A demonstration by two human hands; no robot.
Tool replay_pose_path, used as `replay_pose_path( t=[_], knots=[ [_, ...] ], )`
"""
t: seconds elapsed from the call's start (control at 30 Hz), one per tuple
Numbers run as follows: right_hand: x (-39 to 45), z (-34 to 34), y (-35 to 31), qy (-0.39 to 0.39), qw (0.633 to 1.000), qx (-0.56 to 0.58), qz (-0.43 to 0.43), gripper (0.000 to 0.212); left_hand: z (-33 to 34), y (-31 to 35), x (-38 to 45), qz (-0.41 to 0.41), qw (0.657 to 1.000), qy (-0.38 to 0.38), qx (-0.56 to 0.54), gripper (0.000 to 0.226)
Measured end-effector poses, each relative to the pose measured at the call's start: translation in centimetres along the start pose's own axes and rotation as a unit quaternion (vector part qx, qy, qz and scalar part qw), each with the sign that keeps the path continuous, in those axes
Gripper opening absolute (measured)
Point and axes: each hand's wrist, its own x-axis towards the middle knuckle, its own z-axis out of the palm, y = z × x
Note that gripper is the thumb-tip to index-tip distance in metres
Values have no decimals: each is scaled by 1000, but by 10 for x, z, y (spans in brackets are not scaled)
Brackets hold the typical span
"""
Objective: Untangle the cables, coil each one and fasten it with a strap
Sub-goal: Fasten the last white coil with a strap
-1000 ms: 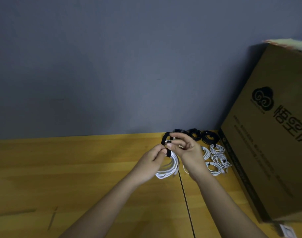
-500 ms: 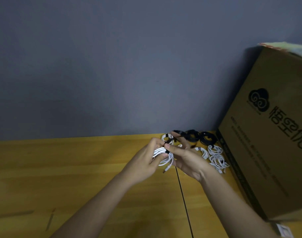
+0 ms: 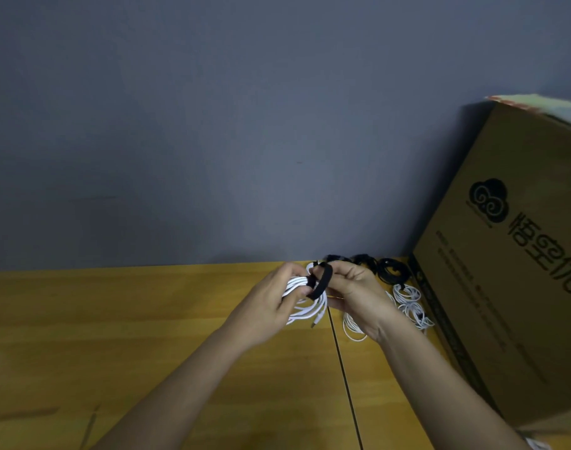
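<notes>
The left hand [image 3: 271, 300] grips a coiled white cable [image 3: 305, 308] above the yellow wooden tabletop [image 3: 115, 319], while the right hand [image 3: 352, 295] pinches a black fabric strap [image 3: 323, 284] looped round the coil (one end sticks up). Tied white cable coils [image 3: 410, 305] and black cable coils [image 3: 389, 271] lie beside a brown cardboard box [image 3: 505, 287].

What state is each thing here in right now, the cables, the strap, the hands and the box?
white cable: coiled, gripped in the left hand.
black strap: looped at the coil, not yet closed, held by the right hand.
other white cables: coiled, lying on the table.
black cables: coiled, by the wall.
cardboard box: standing at the right.
</notes>
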Motion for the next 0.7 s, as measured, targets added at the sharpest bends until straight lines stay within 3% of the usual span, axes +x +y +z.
replay_pose_path(
  t=[0.17,0.23,0.3,0.47,0.6,0.7],
  knots=[
    [4,7,-11,34,997,-59,-48,9,-1,5,2,35,999,2,-10,14],
    [6,11,-12,58,991,-81,-84,12,-1,7,1,22,999,8,-25,7],
    [7,13,-11,72,985,-92,-129,17,-2,8,2,4,999,32,-35,13],
    [3,14,-3,53,962,-131,-233,32,-5,10,5,-83,993,80,-28,17],
    [2,8,1,19,926,-242,-289,28,-8,9,8,-141,984,71,-78,17],
    [0,6,0,-8,888,-324,-326,22,-13,7,9,-144,987,44,-51,13]
  ],
)
